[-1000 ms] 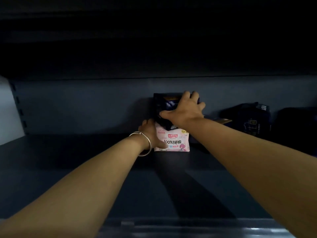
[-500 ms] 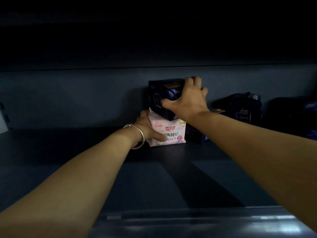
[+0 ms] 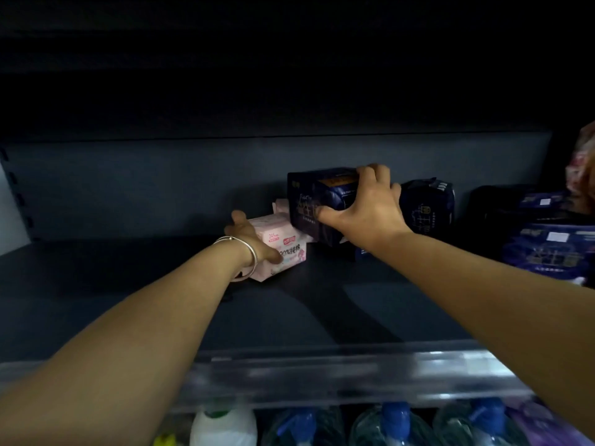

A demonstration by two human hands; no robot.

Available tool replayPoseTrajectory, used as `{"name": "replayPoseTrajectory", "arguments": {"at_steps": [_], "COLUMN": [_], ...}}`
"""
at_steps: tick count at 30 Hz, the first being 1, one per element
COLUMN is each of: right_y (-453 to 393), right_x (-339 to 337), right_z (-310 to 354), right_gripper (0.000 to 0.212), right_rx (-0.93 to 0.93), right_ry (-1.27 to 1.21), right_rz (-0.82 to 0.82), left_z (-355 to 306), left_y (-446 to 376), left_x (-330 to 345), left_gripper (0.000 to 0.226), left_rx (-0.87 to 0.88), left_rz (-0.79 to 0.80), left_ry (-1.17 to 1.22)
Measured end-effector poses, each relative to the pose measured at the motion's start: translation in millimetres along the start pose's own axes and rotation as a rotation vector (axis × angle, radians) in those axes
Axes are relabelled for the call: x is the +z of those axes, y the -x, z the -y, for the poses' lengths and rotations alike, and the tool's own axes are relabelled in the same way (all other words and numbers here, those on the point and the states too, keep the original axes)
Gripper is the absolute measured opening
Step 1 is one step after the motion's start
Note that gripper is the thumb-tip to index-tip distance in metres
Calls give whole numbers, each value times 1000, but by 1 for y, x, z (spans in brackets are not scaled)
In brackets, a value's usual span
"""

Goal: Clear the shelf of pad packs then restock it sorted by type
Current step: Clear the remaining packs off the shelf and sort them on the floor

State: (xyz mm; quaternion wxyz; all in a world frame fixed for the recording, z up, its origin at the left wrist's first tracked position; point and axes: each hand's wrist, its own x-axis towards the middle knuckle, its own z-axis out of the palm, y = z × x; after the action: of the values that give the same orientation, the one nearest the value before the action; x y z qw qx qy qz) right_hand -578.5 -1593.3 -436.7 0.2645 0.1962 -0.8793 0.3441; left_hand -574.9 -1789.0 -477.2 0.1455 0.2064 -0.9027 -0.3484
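The right hand's fingers (image 3: 373, 175) curl over a dark navy pad pack (image 3: 317, 201), thumb on its front; the left hand (image 3: 249, 236) grips a pink pad pack (image 3: 283, 249) on the shelf (image 3: 161, 300). Further dark packs (image 3: 426, 206) sit to the right (more at the far right), so clearing looks unfinished and restocking not begun.

We can read "245" on the top face of the pink pad pack (image 3: 279, 243) gripped by the left hand (image 3: 249, 239), and on its front a partly covered "100%" followed by Chinese characters. The dark pad pack (image 3: 317, 201) in the right hand (image 3: 363, 207) carries gold lettering too blurred to read, as do the labels on the packs right of that hand.
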Motion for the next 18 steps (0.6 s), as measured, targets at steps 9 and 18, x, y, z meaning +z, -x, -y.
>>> {"name": "replayPoseTrajectory", "arguments": {"at_steps": [9, 18], "right_y": [50, -3], "right_x": [-2, -2], "right_z": [-15, 19], "right_gripper": [82, 84], "right_rx": [65, 99], "right_ry": [120, 376], "right_rz": [230, 440], "left_z": [-4, -2], "left_y": [29, 21], "left_x": [-3, -11], "left_gripper": [95, 94], "left_rx": [-97, -79], "left_rz": [-113, -147], "left_ry": [-69, -67]}}
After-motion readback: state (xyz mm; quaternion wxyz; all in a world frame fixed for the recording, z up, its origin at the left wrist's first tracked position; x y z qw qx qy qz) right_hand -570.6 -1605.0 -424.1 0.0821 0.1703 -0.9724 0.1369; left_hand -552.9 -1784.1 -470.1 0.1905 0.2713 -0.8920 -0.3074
